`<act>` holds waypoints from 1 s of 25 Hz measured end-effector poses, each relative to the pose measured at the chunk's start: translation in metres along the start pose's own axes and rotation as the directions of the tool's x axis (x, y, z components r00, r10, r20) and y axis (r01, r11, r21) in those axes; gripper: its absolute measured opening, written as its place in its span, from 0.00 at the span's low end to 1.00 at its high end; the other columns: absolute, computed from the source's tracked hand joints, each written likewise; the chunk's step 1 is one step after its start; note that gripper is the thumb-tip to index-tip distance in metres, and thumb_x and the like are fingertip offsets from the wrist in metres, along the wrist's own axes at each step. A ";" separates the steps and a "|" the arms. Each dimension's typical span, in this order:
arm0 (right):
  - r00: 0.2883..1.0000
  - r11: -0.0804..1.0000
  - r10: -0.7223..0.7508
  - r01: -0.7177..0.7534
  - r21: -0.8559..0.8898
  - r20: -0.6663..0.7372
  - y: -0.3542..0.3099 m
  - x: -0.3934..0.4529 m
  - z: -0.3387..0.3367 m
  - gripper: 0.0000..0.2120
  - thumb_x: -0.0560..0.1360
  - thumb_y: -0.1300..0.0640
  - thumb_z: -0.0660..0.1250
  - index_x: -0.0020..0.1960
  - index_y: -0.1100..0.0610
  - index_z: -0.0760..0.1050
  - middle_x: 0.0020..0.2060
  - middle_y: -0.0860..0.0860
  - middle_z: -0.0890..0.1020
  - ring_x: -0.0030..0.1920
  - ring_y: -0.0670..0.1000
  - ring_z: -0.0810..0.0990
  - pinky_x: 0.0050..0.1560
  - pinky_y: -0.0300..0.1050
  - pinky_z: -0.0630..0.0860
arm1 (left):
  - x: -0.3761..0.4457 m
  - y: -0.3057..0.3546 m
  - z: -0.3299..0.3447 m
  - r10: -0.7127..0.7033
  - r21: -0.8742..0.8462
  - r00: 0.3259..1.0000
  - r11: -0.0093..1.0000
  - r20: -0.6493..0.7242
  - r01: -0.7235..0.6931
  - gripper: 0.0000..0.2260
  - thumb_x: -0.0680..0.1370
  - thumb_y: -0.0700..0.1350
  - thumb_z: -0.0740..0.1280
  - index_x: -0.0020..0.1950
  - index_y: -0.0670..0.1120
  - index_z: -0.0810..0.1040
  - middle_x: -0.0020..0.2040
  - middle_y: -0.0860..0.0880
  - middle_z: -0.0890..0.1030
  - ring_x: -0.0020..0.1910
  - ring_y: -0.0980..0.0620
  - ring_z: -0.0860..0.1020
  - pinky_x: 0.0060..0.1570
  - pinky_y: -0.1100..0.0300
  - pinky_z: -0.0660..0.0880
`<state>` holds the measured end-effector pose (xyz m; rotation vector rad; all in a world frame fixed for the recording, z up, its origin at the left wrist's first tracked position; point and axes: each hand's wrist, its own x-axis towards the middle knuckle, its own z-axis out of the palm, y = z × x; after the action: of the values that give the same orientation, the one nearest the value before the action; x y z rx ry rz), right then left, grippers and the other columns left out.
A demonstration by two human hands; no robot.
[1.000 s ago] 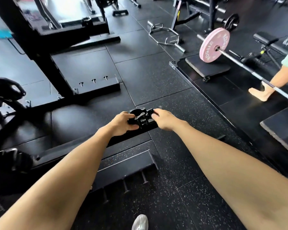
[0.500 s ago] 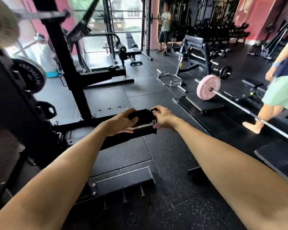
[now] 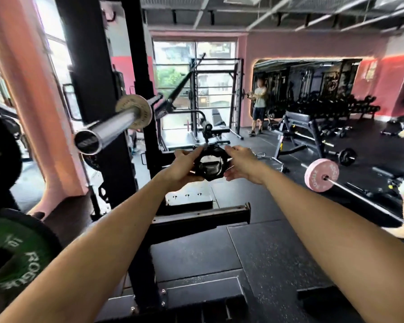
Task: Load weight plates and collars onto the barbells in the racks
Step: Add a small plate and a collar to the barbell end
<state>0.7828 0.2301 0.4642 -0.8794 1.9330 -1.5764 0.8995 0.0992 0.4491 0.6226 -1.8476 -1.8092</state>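
At arm's length ahead, chest height: black barbell collar [image 3: 208,163], ring-shaped, open centre facing camera, lever clamp on top. Left hand [image 3: 181,165] and right hand [image 3: 241,164] grip opposite sides. Bare chrome barbell sleeve [image 3: 107,129] upper left, well apart.

Gym had black rubber floor [image 3: 254,248], pink walls [image 3: 289,47] and a big window [image 3: 196,73] letting daylight in. Dumbbell rack [image 3: 331,108] sat along the mirrored back wall, black bench [image 3: 301,117] nearby, exposed ceiling [image 3: 243,10] overhead.
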 end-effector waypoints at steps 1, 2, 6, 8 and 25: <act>1.000 1.000 -0.014 0.014 0.024 -0.016 -0.013 -0.013 0.010 0.15 0.82 0.48 0.55 0.58 0.60 0.69 0.35 0.58 0.78 0.27 0.55 0.76 0.32 0.48 0.78 | -0.015 0.012 -0.007 0.010 -0.034 1.000 0.999 0.003 -0.010 0.18 0.79 0.56 0.67 0.58 0.45 0.67 0.56 0.40 0.80 0.46 0.45 0.82 0.42 0.50 0.81; 0.999 0.999 -0.023 0.024 0.042 -0.035 -0.025 -0.024 0.019 0.15 0.82 0.47 0.55 0.57 0.59 0.69 0.35 0.57 0.77 0.27 0.54 0.74 0.32 0.48 0.77 | -0.030 0.022 -0.016 0.011 -0.061 1.000 0.998 0.023 -0.009 0.21 0.77 0.57 0.68 0.60 0.44 0.69 0.54 0.41 0.82 0.47 0.45 0.83 0.43 0.50 0.81; 0.993 0.997 -0.073 0.076 0.024 -0.091 -0.065 -0.067 0.062 0.20 0.81 0.43 0.54 0.54 0.60 0.73 0.36 0.58 0.74 0.26 0.52 0.70 0.33 0.49 0.72 | -0.086 0.052 -0.054 0.004 -0.112 0.998 0.994 0.065 0.003 0.32 0.72 0.58 0.70 0.69 0.43 0.68 0.55 0.41 0.81 0.45 0.45 0.85 0.37 0.54 0.80; 0.992 0.995 -0.090 0.093 0.035 -0.083 -0.079 -0.089 0.084 0.21 0.82 0.43 0.53 0.51 0.61 0.72 0.32 0.56 0.71 0.25 0.52 0.69 0.31 0.47 0.71 | -0.116 0.064 -0.070 0.024 -0.110 0.996 0.994 0.080 -0.015 0.16 0.78 0.54 0.65 0.59 0.45 0.75 0.48 0.46 0.80 0.41 0.48 0.83 0.38 0.56 0.79; 0.990 0.980 -0.143 0.142 0.141 -0.004 -0.134 -0.153 0.199 0.25 0.80 0.47 0.60 0.66 0.67 0.67 0.39 0.57 0.75 0.28 0.52 0.76 0.46 0.57 0.82 | -0.206 0.105 -0.176 0.028 -0.030 0.996 0.999 -0.087 -0.030 0.18 0.80 0.56 0.64 0.63 0.46 0.78 0.51 0.46 0.80 0.47 0.49 0.81 0.37 0.59 0.81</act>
<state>1.0521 0.1952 0.5497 -0.9802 1.7632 -1.7658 1.1712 0.0916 0.5523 0.6488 -1.7601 -1.7611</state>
